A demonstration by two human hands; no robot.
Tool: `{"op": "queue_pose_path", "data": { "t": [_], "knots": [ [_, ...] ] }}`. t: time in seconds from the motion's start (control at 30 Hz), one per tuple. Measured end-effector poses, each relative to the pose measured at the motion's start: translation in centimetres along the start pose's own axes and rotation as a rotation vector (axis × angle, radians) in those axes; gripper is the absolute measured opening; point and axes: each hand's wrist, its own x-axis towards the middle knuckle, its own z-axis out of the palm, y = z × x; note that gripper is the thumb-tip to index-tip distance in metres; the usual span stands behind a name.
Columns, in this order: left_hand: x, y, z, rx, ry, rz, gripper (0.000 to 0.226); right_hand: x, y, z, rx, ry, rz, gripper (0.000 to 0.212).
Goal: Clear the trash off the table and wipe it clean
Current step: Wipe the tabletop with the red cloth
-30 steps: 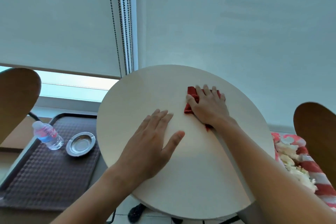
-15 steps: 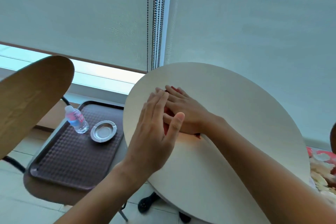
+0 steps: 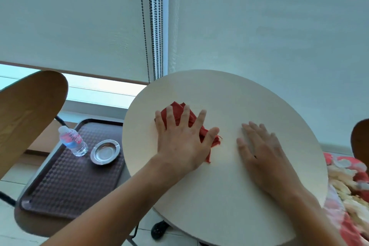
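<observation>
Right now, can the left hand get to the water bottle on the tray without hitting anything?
Probably yes. The left hand presses the red cloth flat near the table's left edge; the water bottle stands upright on the tray just past that edge, with only the metal dish between them, low enough to pass over.

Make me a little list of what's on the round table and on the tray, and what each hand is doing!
table: round pale tabletop, no trash seen on it
cloth: crumpled red rag, on the table
left hand: left hand pressed flat on the rag, fingers spread
right hand: right hand flat on the bare tabletop, beside the rag
tray: dark brown plastic tray, on a seat left of the table
on tray: small clear water bottle; round metal dish
</observation>
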Motion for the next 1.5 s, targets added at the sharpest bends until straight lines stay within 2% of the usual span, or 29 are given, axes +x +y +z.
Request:
{"op": "queue_pose_path", "data": {
  "t": [0.2,0.43,0.6,0.77,0.9,0.97,1.03,1.1,1.13,1.3,1.4,1.5],
  "knots": [
    [3.2,0.4,0.3,0.168,0.037,0.059,0.067,-0.1,0.5,0.4,-0.043,-0.015,-0.022,0.061],
    [5.6,-6.7,-1.0,0.15,0.06,-0.108,0.067,-0.2,0.3,0.4,-0.057,-0.024,-0.047,0.059],
    [3.3,-8.7,-1.4,0.106,0.084,-0.161,0.066,-0.5,-1.4,0.5,-0.058,-0.036,-0.112,0.06],
    [-0.3,-8.1,-1.4,0.041,0.109,-0.19,0.069,-1.3,-6.1,1.1,0.002,-0.042,-0.247,0.06],
    [-3.1,-7.2,-1.8,-0.015,0.009,-0.173,0.066,-2.5,-10.1,2.2,0.046,-0.076,-0.334,0.059],
    [-3.7,-7.9,-2.9,-0.122,0.001,-0.144,0.062,-3.1,-11.9,2.8,0.088,-0.086,-0.348,0.059],
    [-3.9,-10.0,-4.8,-0.325,0.059,-0.092,0.053,-3.6,-13.8,3.1,0.135,-0.094,-0.334,0.063],
    [-3.8,-13.3,-6.2,-0.469,0.087,0.003,0.046,-4.2,-15.8,3.6,0.169,-0.095,-0.317,0.071],
    [-3.8,-15.1,-6.7,-0.48,0.051,0.066,0.048,-4.4,-16.7,4.0,0.17,-0.094,-0.313,0.078],
    [-3.2,-20.7,-6.2,-0.242,-0.287,0.381,0.094,-3.6,-20.1,7.2,0.023,-0.054,-0.231,0.111],
    [-2.1,-20.9,-4.5,-0.08,-0.244,0.472,0.106,-2.5,-21.5,8.6,-0.078,-0.039,-0.158,0.112],
    [-1.2,-20.8,-3.5,0.003,-0.12,0.536,0.098,-2.0,-22.2,9.3,-0.155,-0.016,-0.135,0.097]
  ]
}}
